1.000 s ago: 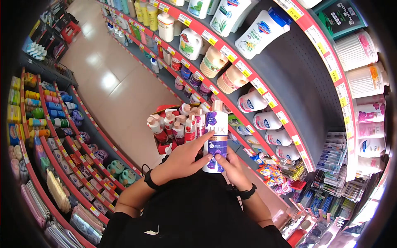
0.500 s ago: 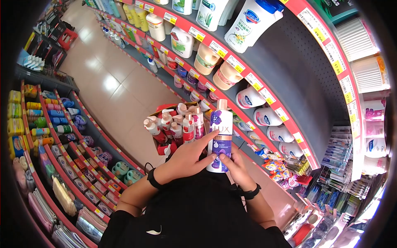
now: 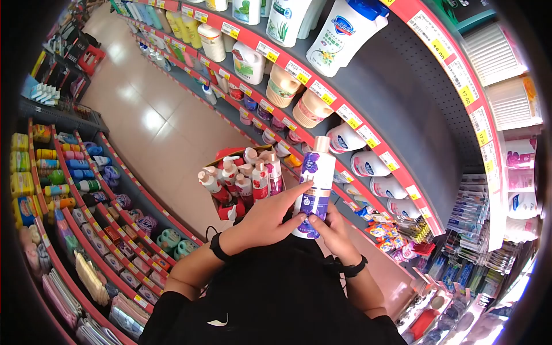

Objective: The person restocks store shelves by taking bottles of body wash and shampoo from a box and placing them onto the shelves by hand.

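A white and purple bottle (image 3: 315, 198) with a pale cap stands nearly upright in front of my chest, tilted slightly right. My right hand (image 3: 335, 233) is wrapped round its lower part, the thumb across the front. From the left, my left hand (image 3: 269, 217) touches the bottle, its index finger extended over the label and its thumb near the lower front; its other fingers are partly hidden. Just beyond my left hand, a box (image 3: 225, 153) holds several red and white pump bottles (image 3: 244, 186).
A long shelf (image 3: 397, 167) with red price rails and bottles curves along the right. Lower shelves (image 3: 94, 215) of packaged goods line the left. Between them runs a tiled floor (image 3: 164, 135). Hanging packets (image 3: 466, 215) are at the lower right.
The bottle and both hands have shifted slightly right in view, and the bottle leans a little more to the right. The shelves have shifted as the view moved.
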